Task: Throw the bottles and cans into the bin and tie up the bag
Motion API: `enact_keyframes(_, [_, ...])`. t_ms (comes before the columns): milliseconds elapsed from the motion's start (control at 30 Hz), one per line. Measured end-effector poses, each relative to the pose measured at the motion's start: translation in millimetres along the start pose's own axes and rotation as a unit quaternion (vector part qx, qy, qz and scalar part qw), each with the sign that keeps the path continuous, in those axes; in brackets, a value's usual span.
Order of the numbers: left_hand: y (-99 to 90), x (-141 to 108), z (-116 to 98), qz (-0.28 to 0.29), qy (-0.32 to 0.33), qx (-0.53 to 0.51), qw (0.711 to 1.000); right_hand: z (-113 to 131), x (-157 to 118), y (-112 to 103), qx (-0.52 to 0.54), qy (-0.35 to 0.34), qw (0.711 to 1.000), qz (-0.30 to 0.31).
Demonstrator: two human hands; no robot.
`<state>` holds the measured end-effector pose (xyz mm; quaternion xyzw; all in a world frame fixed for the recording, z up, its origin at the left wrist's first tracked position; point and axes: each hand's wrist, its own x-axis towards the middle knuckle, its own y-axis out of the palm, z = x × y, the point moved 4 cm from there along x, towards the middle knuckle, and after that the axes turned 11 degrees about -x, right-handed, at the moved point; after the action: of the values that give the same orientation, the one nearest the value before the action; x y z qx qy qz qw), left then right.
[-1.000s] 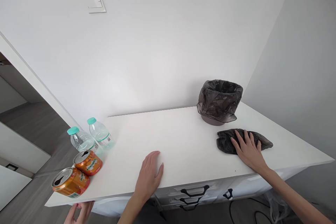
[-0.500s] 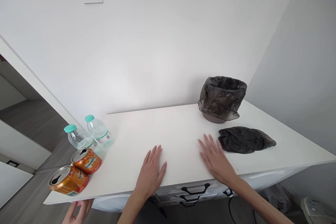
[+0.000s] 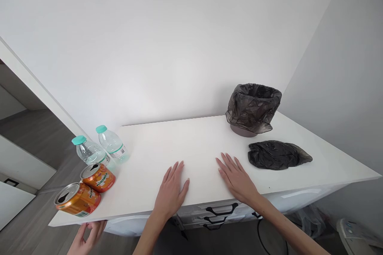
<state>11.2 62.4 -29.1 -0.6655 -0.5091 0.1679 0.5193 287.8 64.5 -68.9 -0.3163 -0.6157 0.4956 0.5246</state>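
A white surface (image 3: 185,139) stands against a wall, a bag-lined bin (image 3: 250,111) toward its far right. In front lies a crumpled black bag (image 3: 278,155), near the right hand (image 3: 237,179), which rests palm down, fingers spread, like the left hand (image 3: 170,193). At the left end, two clear bottles (image 3: 112,143) stand behind two orange cans (image 3: 100,178).

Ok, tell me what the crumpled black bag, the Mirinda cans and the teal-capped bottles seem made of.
Crumpled black bag: probably thin plastic film, slightly glossy; its right end looks translucent.
Mirinda cans: metal, likely aluminium; shiny orange print, bare silvery tops.
Teal-capped bottles: probably plastic, clear and glossy; things behind show through.
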Motion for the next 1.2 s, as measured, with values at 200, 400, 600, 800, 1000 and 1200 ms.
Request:
enact_keyframes(200, [0.9, 0.4, 1.0, -0.010, -0.004, -0.016, 1.000, -0.1, 0.4, -1.2, 0.004, 0.010, 1.000, -0.001])
enact_keyframes(400, [1.4, 0.9, 1.4, -0.021, -0.006, -0.017, 1.000, 1.3, 2.1, -2.3, -0.009, 0.016, 1.000, 0.003])
enact_keyframes(600, [2.1, -2.6, 0.6, -0.026, -0.013, -0.021, 0.999, 1.5, -1.0, 0.1, -0.005, 0.013, 1.000, -0.005])
enact_keyframes(800, [2.9, -4.0, 1.7, -0.033, -0.021, -0.034, 0.999, -0.6, -1.1, 1.8, 0.000, 0.015, 1.000, -0.008])
enact_keyframes(1000, [1.5, -4.7, 0.4, -0.034, -0.023, -0.041, 0.998, 1.0, -3.6, 0.8, 0.011, 0.017, 1.000, 0.003])
enact_keyframes(1200, [0.1, -7.3, 1.8, -0.043, -0.015, -0.050, 0.998, -35.1, 25.2, -63.1, 0.022, 0.034, 0.996, -0.081])
